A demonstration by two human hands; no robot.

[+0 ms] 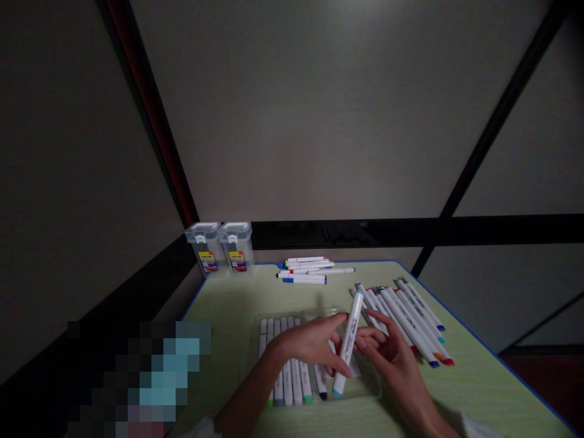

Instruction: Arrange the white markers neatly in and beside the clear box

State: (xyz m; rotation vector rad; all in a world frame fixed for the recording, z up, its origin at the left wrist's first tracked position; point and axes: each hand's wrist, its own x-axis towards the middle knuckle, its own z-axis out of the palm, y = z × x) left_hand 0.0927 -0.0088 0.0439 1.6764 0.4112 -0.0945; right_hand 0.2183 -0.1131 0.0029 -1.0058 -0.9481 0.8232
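A white marker with light blue ends stands tilted between my hands, above a clear plastic tray. My left hand is closed on it, the thumb over its lower part. Close to its right side is my right hand, fingers bent and partly spread; I cannot tell whether the fingertips press on it. Beneath my left hand, a row of white markers with green, grey and other coloured ends lies side by side in the tray. A dark-ended marker lies in the tray beside the held one.
Several loose white markers with coloured ends lie on the right of the table. More pens are piled at the back. Two clear lidded boxes stand at the back left. The pale green table has a blue edge, with wall panels behind.
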